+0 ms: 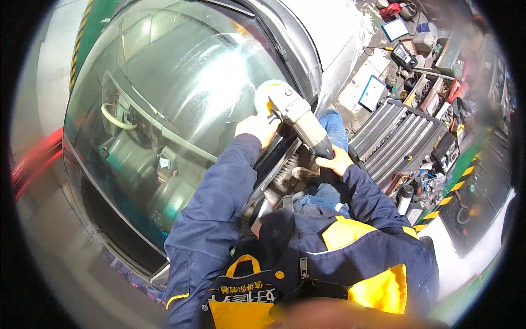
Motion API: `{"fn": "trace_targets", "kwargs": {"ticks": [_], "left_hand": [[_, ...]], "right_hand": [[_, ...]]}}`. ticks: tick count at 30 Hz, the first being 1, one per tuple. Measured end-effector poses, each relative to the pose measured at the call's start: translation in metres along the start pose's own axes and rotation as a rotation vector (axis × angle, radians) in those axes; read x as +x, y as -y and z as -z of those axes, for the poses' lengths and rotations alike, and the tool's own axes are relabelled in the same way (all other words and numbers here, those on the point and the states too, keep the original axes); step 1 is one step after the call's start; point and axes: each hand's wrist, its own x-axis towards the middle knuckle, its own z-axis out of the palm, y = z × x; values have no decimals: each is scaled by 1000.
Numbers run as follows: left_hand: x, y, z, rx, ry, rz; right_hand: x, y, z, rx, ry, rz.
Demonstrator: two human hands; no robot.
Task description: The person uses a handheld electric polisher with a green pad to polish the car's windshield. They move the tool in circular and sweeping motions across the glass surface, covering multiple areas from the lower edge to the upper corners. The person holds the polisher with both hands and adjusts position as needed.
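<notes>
A pale polisher [300,118] with a dark rear grip lies across the edge of a car windshield [170,71]. Its round whitish pad [265,93] is over the glass; whether it presses flat on it I cannot tell. My left hand [256,129] is closed round the side handle near the polisher's head. At the rear end, my right hand [335,160] grips the dark handle. Whitish streaks and a bright glare cover the glass beyond the pad. Through the windshield show a pale steering wheel [118,118] and seats.
A wiper arm [278,48] and the car's white hood [339,27] lie beyond the polisher. To my right stand a ribbed dark panel [397,140], a blue-edged clipboard [373,92] and crowded tools. A red bar [41,156] is at far left.
</notes>
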Motion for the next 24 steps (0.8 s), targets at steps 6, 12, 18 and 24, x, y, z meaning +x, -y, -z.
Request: {"fn": "trace_targets", "kwargs": {"ticks": [6,12,18,24], "left_hand": [[52,26,33,46,-65,77],[106,82,127,-49,-362,39],[201,135,207,95,-237,80],[220,141,193,-6,-228,102]], "right_hand": [[52,82,-3,-339,-108,-60],[172,187,-9,-607,-76,21],[282,283,8,-694,-45,6],[275,297,12,-804,57,-11]]}}
